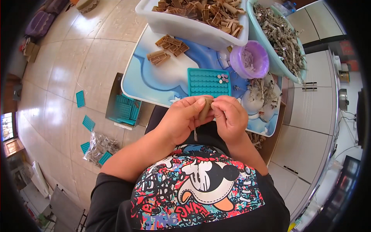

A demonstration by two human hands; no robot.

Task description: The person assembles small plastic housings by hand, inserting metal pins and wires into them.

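A brown, half-tube-shaped casing (pixel 205 110) is held in front of my body, just off the table's near edge. My left hand (pixel 178 118) is closed round it, with the thumb on top. At its right side my right hand (pixel 232 118) is closed too, its thumb and fingertips pinched against the casing. A thin greyish strand (pixel 195 134) dangles beneath my left hand. Just beyond the hands lies a teal tray (pixel 196 86) with rows of round hollows. Several small round pieces (pixel 223 78) rest at its right end. My fingers hide part of the casing.
A white bin (pixel 181 33) of brown casings, a purple bucket (pixel 236 66) and a teal tub (pixel 253 27) of greyish metallic strands surround the work area. Loose casings (pixel 170 48) lie on the blue table (pixel 145 83). Left, a box (pixel 113 101) holds more teal trays.
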